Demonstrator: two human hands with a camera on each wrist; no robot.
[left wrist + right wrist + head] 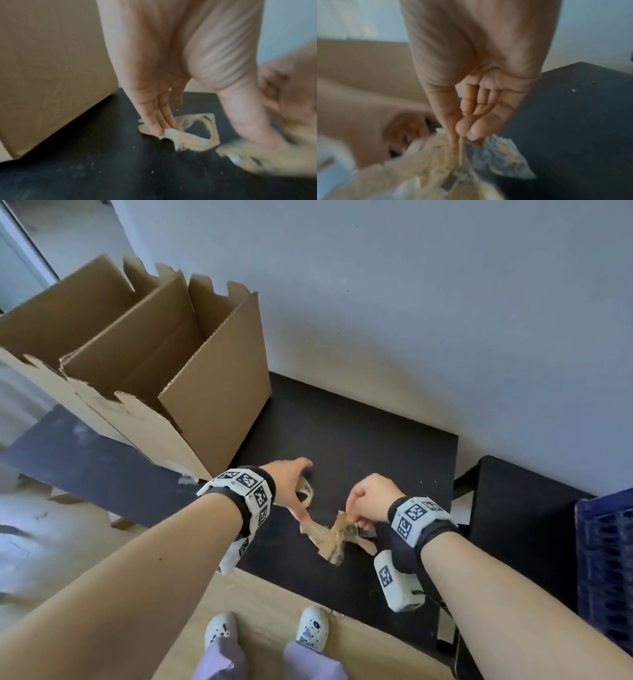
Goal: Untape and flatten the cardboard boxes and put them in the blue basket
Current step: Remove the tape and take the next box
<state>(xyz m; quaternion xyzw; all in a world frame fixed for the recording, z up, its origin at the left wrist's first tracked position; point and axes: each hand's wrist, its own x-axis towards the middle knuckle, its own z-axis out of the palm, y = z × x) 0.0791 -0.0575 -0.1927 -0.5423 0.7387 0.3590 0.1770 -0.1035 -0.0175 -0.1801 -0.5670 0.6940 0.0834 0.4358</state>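
Observation:
An open cardboard box [178,364] stands on the left of the black table [376,433], flaps up, with a second cardboard piece inside it. My left hand [294,487] is just right of the box; its straight fingers [159,125] press a crumpled loop of clear tape [197,136] onto the table. My right hand [366,501] pinches a brownish wad of peeled tape [337,537] between thumb and fingers [474,129], lifted just off the table. A strip of that wad reaches to my left thumb. The blue basket [606,563] shows at the right edge.
A lower black surface [520,508] sits between the table and the basket. The white wall runs close behind the table. Scraps of cardboard and tape lie on the floor at the left [61,501]. My feet [267,631] stand at the table's near edge.

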